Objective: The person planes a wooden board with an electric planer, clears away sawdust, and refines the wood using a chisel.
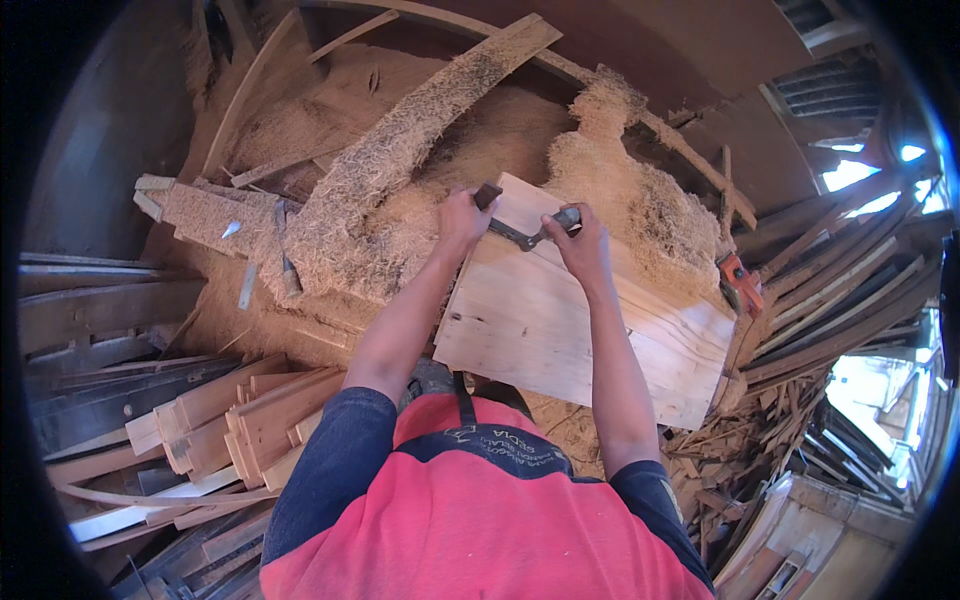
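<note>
My left hand (462, 220) is closed around one dark handle of a two-handled tool (512, 236). My right hand (584, 248) grips its other handle, with the thumb lying along it. A dark metal bar joins the handles; it looks like a drawknife, though the fingers cover part of it. The tool rests on or just above the upper end of a pale wooden panel (545, 315). That panel lies tilted across the bench in front of me, and small dark knots mark its surface.
Shavings (395, 150) heap up beyond and left of the panel. A dark-handled hand tool (288, 258) and metal strip (247, 285) lie left. An orange tool (740, 285) sits at the panel's right edge. Stacked boards (275, 415) stand lower left; scrap lengths (850, 310) pile up right.
</note>
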`<action>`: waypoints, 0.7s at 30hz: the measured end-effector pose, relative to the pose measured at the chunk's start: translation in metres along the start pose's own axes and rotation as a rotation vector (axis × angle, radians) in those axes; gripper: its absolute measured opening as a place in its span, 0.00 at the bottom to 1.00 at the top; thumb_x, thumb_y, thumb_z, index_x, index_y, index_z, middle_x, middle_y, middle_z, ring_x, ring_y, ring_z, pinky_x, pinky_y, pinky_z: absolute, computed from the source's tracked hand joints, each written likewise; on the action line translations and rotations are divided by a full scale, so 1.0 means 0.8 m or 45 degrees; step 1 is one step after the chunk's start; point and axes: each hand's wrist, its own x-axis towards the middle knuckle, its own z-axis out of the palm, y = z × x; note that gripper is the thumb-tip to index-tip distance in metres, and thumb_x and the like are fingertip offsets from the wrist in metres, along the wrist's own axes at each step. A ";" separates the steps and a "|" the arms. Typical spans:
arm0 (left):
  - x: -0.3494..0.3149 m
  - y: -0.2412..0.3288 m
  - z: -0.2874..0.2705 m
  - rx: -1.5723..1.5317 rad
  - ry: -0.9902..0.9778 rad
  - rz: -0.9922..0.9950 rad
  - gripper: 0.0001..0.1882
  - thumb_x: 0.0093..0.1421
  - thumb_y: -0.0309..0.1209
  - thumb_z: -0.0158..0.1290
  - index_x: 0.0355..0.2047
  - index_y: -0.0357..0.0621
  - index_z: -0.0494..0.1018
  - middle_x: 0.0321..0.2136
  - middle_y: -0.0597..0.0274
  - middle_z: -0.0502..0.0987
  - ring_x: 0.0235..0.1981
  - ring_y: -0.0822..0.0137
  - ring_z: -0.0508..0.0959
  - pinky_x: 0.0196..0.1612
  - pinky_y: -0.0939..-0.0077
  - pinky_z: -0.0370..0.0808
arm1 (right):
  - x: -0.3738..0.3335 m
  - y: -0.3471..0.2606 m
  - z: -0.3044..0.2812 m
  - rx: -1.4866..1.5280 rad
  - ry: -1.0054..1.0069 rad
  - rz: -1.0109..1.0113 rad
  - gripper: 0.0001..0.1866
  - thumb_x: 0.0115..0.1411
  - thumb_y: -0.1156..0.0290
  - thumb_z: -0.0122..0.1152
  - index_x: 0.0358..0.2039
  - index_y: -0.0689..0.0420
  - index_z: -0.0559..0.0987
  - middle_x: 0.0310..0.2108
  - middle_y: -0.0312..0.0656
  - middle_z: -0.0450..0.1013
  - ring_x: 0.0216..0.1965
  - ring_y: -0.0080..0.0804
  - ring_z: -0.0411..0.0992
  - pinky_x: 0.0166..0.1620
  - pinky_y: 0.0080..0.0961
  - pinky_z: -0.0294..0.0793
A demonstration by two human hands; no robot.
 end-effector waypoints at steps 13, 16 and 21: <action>-0.017 0.040 0.006 0.061 0.026 -0.057 0.20 0.55 0.48 0.63 0.39 0.46 0.83 0.33 0.51 0.83 0.40 0.52 0.82 0.44 0.61 0.77 | -0.023 0.024 -0.023 0.088 -0.027 0.028 0.22 0.56 0.65 0.71 0.48 0.58 0.77 0.37 0.50 0.79 0.33 0.41 0.80 0.39 0.35 0.79; -0.006 -0.007 0.006 0.116 0.160 -0.068 0.27 0.55 0.55 0.62 0.37 0.40 0.82 0.33 0.48 0.83 0.39 0.50 0.83 0.45 0.59 0.77 | -0.010 -0.005 -0.021 0.144 -0.202 -0.081 0.25 0.59 0.66 0.62 0.56 0.56 0.72 0.50 0.56 0.74 0.45 0.51 0.77 0.49 0.41 0.76; -0.016 0.018 0.017 0.214 0.248 0.111 0.29 0.55 0.59 0.60 0.34 0.40 0.81 0.32 0.45 0.82 0.35 0.44 0.82 0.43 0.54 0.77 | -0.013 -0.001 -0.050 0.035 -0.175 -0.147 0.24 0.59 0.64 0.62 0.55 0.53 0.71 0.48 0.55 0.74 0.48 0.54 0.74 0.51 0.43 0.73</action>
